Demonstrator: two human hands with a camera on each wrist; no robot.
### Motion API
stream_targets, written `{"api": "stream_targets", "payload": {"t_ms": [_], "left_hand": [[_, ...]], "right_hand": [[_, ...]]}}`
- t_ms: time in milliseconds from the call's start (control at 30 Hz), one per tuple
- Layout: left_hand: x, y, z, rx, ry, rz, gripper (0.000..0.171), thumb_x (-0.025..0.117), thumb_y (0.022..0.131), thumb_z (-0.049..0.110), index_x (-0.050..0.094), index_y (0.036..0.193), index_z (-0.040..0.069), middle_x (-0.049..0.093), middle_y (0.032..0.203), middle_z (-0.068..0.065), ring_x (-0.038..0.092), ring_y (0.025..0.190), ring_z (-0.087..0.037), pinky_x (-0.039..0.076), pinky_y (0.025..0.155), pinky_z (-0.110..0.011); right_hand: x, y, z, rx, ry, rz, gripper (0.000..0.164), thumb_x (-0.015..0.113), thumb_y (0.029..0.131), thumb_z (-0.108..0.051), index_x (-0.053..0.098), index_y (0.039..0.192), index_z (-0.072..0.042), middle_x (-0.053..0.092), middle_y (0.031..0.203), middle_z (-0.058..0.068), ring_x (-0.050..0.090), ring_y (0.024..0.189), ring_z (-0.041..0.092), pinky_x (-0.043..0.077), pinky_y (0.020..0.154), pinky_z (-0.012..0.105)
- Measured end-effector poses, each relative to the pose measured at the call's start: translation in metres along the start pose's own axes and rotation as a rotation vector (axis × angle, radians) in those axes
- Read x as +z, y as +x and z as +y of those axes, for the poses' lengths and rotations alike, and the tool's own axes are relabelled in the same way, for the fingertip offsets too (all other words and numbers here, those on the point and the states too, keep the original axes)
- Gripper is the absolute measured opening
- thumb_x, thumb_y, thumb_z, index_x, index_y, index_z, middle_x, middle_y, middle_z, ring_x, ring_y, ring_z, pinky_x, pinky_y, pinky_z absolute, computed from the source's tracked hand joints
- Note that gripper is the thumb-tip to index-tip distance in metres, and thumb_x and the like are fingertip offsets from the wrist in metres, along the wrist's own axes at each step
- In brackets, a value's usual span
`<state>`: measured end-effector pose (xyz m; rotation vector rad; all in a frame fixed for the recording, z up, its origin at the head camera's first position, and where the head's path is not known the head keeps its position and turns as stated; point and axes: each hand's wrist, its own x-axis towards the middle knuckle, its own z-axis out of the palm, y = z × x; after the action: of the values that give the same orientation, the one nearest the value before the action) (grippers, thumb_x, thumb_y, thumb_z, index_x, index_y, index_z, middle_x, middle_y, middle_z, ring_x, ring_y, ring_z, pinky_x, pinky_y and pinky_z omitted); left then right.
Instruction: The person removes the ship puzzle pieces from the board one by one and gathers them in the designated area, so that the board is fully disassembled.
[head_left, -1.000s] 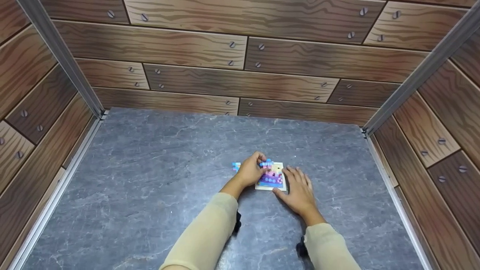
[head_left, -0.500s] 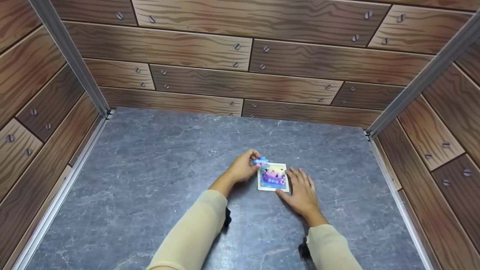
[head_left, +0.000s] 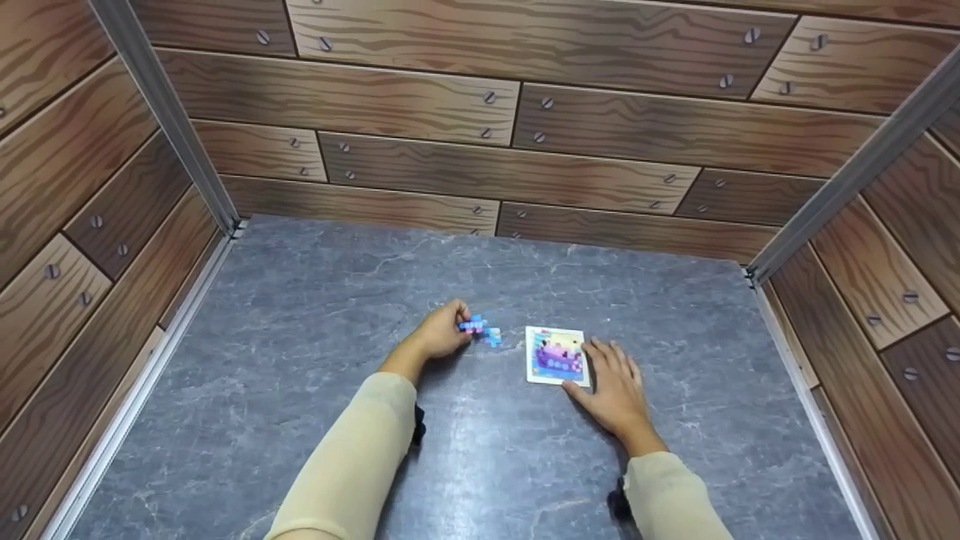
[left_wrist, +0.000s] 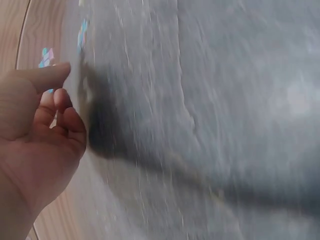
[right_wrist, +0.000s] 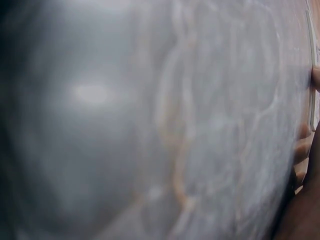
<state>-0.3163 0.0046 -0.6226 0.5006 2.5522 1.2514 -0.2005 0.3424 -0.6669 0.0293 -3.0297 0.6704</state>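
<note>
Well, the white frame [head_left: 529,357] surrounds a purple boat picture [head_left: 558,360].

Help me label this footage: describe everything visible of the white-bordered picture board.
The picture board looks roughly square: a white border around a colourful image with a purple boat-like shape, pink and pale yellow above, blue below. Its material is unclear. It lies flat on the grey marbled tabletop, the right hand touching it at the right side and near right corner.
</note>
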Motion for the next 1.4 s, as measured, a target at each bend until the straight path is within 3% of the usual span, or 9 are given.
{"api": "stream_targets", "payload": {"t_ms": [233, 433, 700, 867, 1000, 1400], "left_hand": [[-0.008, -0.009, -0.005, -0.045, 0.077, -0.035, 0.028, 0.076, 0.096, 0.003, 0.053, 0.110, 0.008, 0.063, 0.102, -0.010, 0.056, 0.093, -0.021, 0.049, 0.090, -0.038], [-0.012, -0.012, -0.011, -0.044, 0.055, -0.021, 0.032, 0.076, 0.094, 0.000, 0.053, 0.114, 0.009, 0.068, 0.106, -0.011, 0.061, 0.096, -0.021, 0.051, 0.094, -0.038], [-0.016, -0.015, -0.014, -0.051, 0.065, -0.012, 0.029, 0.079, 0.094, 0.005, 0.057, 0.113, 0.007, 0.065, 0.097, -0.005, 0.055, 0.088, -0.016, 0.048, 0.086, -0.034], [-0.018, -0.019, -0.015, -0.056, 0.131, -0.011, 0.031, 0.082, 0.093, 0.010, 0.060, 0.114, 0.006, 0.073, 0.106, -0.011, 0.068, 0.100, -0.025, 0.055, 0.096, -0.042], [-0.020, -0.020, -0.017, -0.063, 0.166, -0.012, 0.032, 0.083, 0.093, 0.013, 0.063, 0.116, 0.005, 0.074, 0.111, -0.013, 0.070, 0.106, -0.029, 0.055, 0.101, -0.045], [-0.019, -0.020, -0.026, -0.069, 0.114, -0.001, 0.032, 0.082, 0.092, 0.016, 0.068, 0.119, 0.006, 0.072, 0.110, -0.010, 0.065, 0.101, -0.023, 0.054, 0.098, -0.041]], "right_hand": [[0.001, 0.000, 0.003, -0.006, -0.005, -0.005, 0.092, 0.070, 0.096, -0.063, 0.040, 0.166, -0.012, 0.036, 0.176, 0.018, 0.021, 0.166, 0.047, 0.010, 0.134, 0.068], [0.001, 0.002, 0.002, -0.008, -0.002, -0.005, 0.093, 0.069, 0.096, -0.065, 0.040, 0.167, -0.012, 0.035, 0.176, 0.018, 0.021, 0.166, 0.047, 0.009, 0.134, 0.068], [0.000, 0.002, 0.001, -0.006, -0.004, -0.013, 0.093, 0.069, 0.097, -0.065, 0.039, 0.167, -0.013, 0.034, 0.176, 0.018, 0.020, 0.167, 0.047, 0.008, 0.134, 0.068], [0.000, 0.001, 0.001, -0.003, 0.000, -0.015, 0.093, 0.068, 0.097, -0.065, 0.038, 0.168, -0.013, 0.033, 0.177, 0.017, 0.019, 0.167, 0.046, 0.007, 0.134, 0.068], [0.001, 0.002, 0.002, -0.002, -0.001, -0.011, 0.093, 0.069, 0.097, -0.065, 0.039, 0.168, -0.013, 0.034, 0.177, 0.017, 0.019, 0.167, 0.046, 0.008, 0.134, 0.069], [0.002, 0.003, 0.003, -0.003, -0.007, -0.015, 0.093, 0.068, 0.097, -0.065, 0.038, 0.168, -0.014, 0.034, 0.177, 0.017, 0.019, 0.167, 0.046, 0.007, 0.135, 0.068]]}}
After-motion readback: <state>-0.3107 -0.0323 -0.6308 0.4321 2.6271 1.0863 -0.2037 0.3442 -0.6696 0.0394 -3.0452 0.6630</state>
